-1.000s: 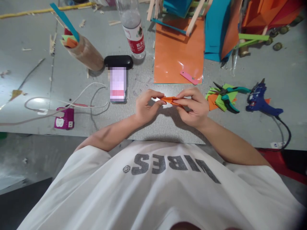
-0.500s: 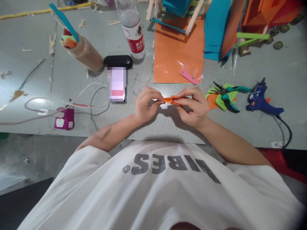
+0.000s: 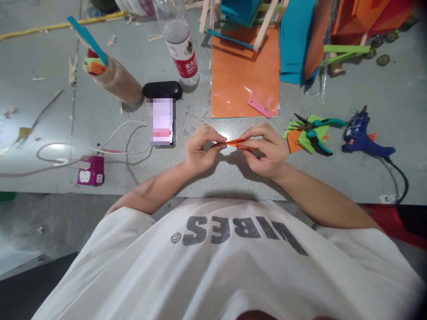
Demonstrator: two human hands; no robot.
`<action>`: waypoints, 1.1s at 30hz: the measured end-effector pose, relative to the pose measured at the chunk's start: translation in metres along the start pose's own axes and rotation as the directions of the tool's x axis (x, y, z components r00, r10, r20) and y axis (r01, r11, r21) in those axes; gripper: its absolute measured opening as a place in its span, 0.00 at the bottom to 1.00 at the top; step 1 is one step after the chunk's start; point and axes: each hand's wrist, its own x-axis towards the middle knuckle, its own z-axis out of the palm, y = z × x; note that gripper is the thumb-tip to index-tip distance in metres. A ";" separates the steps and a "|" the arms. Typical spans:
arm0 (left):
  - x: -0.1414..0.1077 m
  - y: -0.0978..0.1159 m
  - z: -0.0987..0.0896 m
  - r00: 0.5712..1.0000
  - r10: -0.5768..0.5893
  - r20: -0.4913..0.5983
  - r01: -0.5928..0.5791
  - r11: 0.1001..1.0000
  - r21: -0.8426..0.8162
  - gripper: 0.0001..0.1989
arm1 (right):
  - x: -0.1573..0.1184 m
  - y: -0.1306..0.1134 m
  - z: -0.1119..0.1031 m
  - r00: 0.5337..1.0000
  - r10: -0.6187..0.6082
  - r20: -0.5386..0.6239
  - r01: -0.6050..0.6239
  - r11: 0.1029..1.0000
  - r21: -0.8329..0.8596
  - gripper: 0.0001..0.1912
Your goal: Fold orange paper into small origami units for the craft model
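Note:
Between my hands is a small folded piece of orange paper (image 3: 234,142), narrow and pointed toward the left. My left hand (image 3: 205,149) pinches its left tip between thumb and forefinger. The fingers of my right hand (image 3: 265,149) are closed on its wider right end and cover part of it. Both hands are just above the grey table (image 3: 227,178), near its front edge. Beyond them lies an orange sheet in a clear sleeve (image 3: 245,89), with a small pink strip (image 3: 260,108) on its lower right corner.
Right of my hands, pliers (image 3: 312,129) rest on green and orange paper pieces (image 3: 295,141), beside a blue glue gun (image 3: 362,133). To the left are a phone (image 3: 163,120), black case (image 3: 163,90), bottle (image 3: 183,58), purple adapter (image 3: 91,171) with cables and a wooden holder (image 3: 120,82).
The orange paper has turned slightly in my fingers and looks thinner, as if seen more edge-on. My grip stays on both ends. The whole view has shifted a little.

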 end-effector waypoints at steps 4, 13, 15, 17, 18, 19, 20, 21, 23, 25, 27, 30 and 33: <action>-0.001 0.003 -0.002 0.988 -0.138 0.073 0.146 0.982 -0.122 0.07 | 0.000 0.001 0.000 1.000 0.012 -0.001 -0.012 1.000 0.014 0.16; 0.002 0.006 0.000 0.902 -0.374 0.216 0.426 0.853 -0.301 0.14 | -0.001 0.003 0.000 1.000 -0.016 0.011 0.016 1.000 0.016 0.18; 0.001 0.006 0.000 0.894 -0.392 0.215 0.441 0.852 -0.283 0.14 | -0.001 0.002 0.000 1.000 -0.011 0.014 0.010 1.000 0.009 0.18; 0.000 0.006 0.000 0.894 -0.400 0.200 0.442 0.860 -0.254 0.14 | 0.000 0.002 -0.001 1.000 -0.010 0.016 0.010 1.000 0.018 0.16; -0.001 0.006 0.000 0.897 -0.398 0.194 0.437 0.866 -0.243 0.14 | 0.000 0.002 -0.001 1.000 -0.009 0.016 0.009 1.000 0.028 0.15; -0.002 0.006 0.000 0.901 -0.392 0.188 0.429 0.872 -0.237 0.14 | 0.000 0.002 -0.002 1.000 -0.006 0.018 0.005 0.999 0.040 0.15; -0.002 0.006 0.000 0.906 -0.381 0.183 0.417 0.879 -0.234 0.14 | 0.000 0.002 -0.002 1.000 -0.002 0.019 0.001 0.999 0.052 0.14; -0.003 0.005 0.000 0.912 -0.368 0.180 0.403 0.885 -0.233 0.14 | 0.000 0.002 -0.002 1.000 0.001 0.020 -0.002 0.998 0.063 0.14; -0.004 0.004 0.001 0.920 -0.349 0.181 0.384 0.894 -0.229 0.14 | 0.000 0.002 -0.002 1.000 0.005 0.017 -0.006 0.998 0.070 0.13; -0.004 0.004 0.001 0.920 -0.347 0.184 0.382 0.899 -0.213 0.15 | 0.000 0.003 -0.001 1.000 0.006 0.013 -0.007 0.998 0.066 0.12; -0.003 0.004 0.001 0.913 -0.360 0.193 0.395 0.897 -0.199 0.17 | 0.000 0.002 0.000 1.000 0.012 0.009 -0.013 0.998 0.065 0.10; -0.003 0.006 0.001 0.907 -0.370 0.202 0.408 0.892 -0.194 0.20 | -0.001 0.002 0.000 1.000 0.015 0.007 -0.016 0.997 0.077 0.09; -0.002 0.007 0.002 0.916 -0.347 0.203 0.385 0.903 -0.190 0.18 | -0.004 0.003 -0.001 1.000 0.021 0.010 -0.022 0.998 0.053 0.09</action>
